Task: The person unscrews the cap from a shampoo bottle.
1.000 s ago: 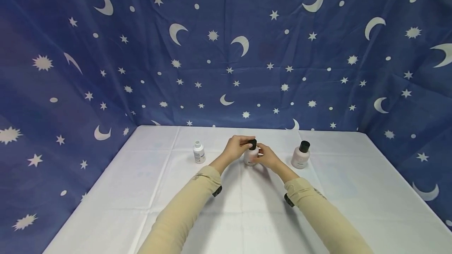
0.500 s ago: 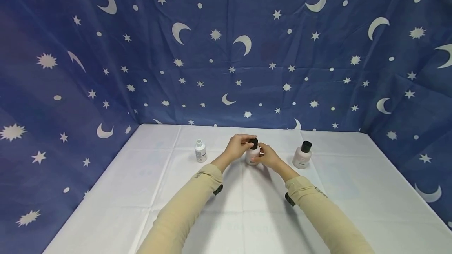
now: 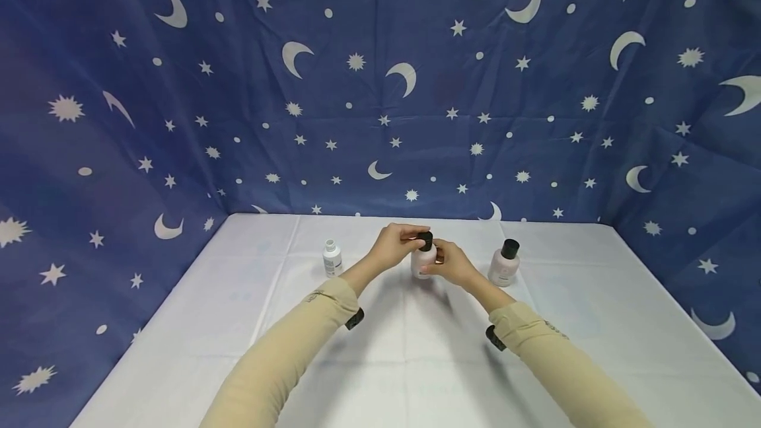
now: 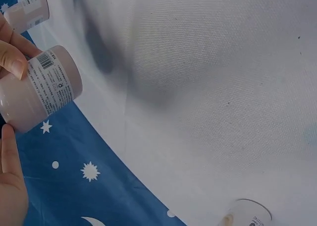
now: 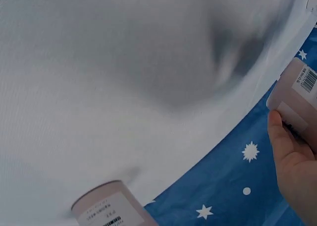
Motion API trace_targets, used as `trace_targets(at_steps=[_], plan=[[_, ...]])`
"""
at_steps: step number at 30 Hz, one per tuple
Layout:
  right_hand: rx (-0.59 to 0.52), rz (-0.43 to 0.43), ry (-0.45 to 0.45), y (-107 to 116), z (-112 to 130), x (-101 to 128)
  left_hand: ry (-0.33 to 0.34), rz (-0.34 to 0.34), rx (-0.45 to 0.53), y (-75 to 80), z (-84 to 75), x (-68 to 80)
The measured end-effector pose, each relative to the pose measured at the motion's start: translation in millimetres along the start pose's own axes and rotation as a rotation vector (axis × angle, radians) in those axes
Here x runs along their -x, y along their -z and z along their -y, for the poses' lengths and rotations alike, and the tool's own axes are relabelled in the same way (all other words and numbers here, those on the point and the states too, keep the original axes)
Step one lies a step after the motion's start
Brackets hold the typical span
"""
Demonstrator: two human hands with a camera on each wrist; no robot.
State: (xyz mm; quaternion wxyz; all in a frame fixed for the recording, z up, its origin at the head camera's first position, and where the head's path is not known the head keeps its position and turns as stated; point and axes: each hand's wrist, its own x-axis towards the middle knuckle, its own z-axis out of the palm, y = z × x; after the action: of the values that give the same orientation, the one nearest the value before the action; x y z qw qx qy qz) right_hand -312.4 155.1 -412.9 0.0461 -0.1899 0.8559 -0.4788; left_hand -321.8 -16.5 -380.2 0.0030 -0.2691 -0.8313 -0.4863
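Blue cloth (image 3: 380, 84) printed with moons and stars walls in a white-covered table (image 3: 416, 362) on three sides. Near the middle of the far part of the table, both hands meet on a pale pink bottle (image 3: 423, 263) with a black cap (image 3: 425, 240). The left hand (image 3: 394, 248) curls over the top, its fingers pinching the cap. The right hand (image 3: 450, 263) wraps the bottle's body from the right, fingers curled against its side. In the left wrist view the bottle's base appears lifted off the cloth, with its shadow lying on the table beyond it. A small white bottle (image 3: 331, 258) with no cap stands to the left, well apart. A second pink bottle (image 3: 505, 264), black-capped, stands to the right, near the right hand but not touching it.
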Motion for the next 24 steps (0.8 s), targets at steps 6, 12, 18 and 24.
trace_targets(at_steps=[6, 12, 18, 24], plan=[[0.026, -0.005, 0.05, 6, 9, 8, 0.007, 0.02, 0.035, 7.7, -8.9, 6.9], [-0.028, 0.009, 0.056, 16, 17, 19, -0.036, 0.022, 0.022, 11.2, -20.4, 11.8], [-0.067, 0.039, 0.067, 22, 25, 30, -0.072, 0.021, 0.027, 15.9, -36.5, 23.4], [-0.088, 0.035, 0.101, 22, 36, 45, -0.092, 0.001, 0.063, 20.1, -49.9, 38.1]])
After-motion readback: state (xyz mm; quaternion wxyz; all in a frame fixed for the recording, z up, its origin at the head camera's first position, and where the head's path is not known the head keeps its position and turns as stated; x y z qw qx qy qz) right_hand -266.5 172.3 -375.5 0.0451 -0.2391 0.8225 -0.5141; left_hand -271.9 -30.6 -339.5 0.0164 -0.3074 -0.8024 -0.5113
